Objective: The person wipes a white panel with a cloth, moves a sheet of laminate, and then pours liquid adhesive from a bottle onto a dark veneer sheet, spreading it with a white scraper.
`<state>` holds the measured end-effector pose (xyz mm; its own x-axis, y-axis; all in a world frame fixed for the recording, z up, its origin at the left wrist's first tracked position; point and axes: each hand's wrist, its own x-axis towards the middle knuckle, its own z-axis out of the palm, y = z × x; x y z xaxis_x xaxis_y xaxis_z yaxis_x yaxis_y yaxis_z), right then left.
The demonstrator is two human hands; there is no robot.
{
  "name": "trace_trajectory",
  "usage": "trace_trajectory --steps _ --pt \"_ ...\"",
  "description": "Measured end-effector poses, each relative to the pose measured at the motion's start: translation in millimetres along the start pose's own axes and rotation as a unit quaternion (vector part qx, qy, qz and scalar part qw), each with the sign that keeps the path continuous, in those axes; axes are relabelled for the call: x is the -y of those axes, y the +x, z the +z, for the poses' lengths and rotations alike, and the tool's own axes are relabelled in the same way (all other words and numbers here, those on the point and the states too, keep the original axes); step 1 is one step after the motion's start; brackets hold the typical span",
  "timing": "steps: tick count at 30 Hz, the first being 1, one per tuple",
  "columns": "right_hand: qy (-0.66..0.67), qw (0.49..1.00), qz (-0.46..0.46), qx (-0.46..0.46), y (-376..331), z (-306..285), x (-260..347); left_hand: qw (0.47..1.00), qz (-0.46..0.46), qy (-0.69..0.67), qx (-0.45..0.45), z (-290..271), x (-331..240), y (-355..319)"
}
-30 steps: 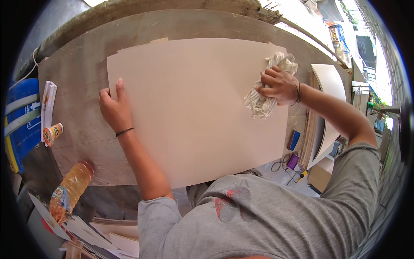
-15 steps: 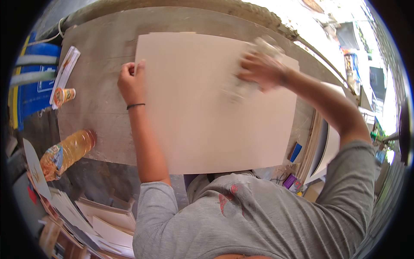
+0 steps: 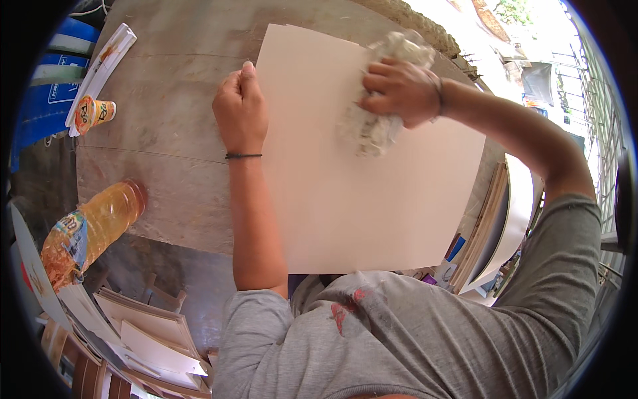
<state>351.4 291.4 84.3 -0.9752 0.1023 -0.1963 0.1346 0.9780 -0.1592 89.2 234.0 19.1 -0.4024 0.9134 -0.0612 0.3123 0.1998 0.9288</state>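
Note:
A large flat pale-beige sheet of board [image 3: 359, 206] lies on the worktable in front of me. My left hand [image 3: 242, 113] is closed at its left edge, thumb upright and fingers curled, seeming to grip that edge; the fingertips are hidden. On the upper right part of the board, my right hand [image 3: 405, 93] presses down a crumpled, whitish, stringy wad of rag [image 3: 380, 136]. Its fingers are bent over the wad, which sticks out above and below the hand and is slightly blurred.
A worn grey worktable [image 3: 166, 86] carries a paper cup [image 3: 95, 114] and white strips [image 3: 103, 73]. Near its left corner stands a bottle of amber liquid [image 3: 109, 209]. Boards [image 3: 143, 319] lean at lower left; wooden pieces [image 3: 482, 219] stand at right.
The view has shifted, so the board and left hand appear farther right and the board looks tilted. The right hand keeps the wad on the board and appears less blurred.

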Motion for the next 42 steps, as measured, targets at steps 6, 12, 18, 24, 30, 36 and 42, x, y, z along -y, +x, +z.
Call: trace_trajectory --steps 6,12,18,24,30,36,42 --pt "-0.004 0.999 -0.039 0.001 87.4 -21.1 -22.1 0.995 -0.036 -0.086 0.025 -3.8 4.1 5.5" --pt "-0.007 0.993 -0.104 -0.047 136.9 -24.8 -33.4 0.988 -0.104 -0.094 0.06 -11.5 0.1 6.9" --pt "-0.003 0.992 -0.115 -0.052 148.1 -32.1 -32.5 0.974 -0.133 -0.172 0.056 -2.8 13.7 13.1" --pt "-0.06 0.963 0.158 -0.208 53.1 -17.7 49.8 0.998 -0.013 -0.03 0.06 -25.3 18.9 4.1" --pt "0.089 0.904 0.416 -0.038 -111.7 61.7 307.2 0.969 0.118 0.217 -0.009 -36.5 34.3 -44.9" --pt "0.104 0.893 0.437 -0.03 -123.6 65.8 303.2 0.948 0.217 0.234 -0.017 -18.8 29.8 -50.3" --pt "0.005 0.927 0.369 -0.068 -96.4 54.7 152.0 0.956 0.157 0.245 0.014 -18.7 15.4 -61.1"
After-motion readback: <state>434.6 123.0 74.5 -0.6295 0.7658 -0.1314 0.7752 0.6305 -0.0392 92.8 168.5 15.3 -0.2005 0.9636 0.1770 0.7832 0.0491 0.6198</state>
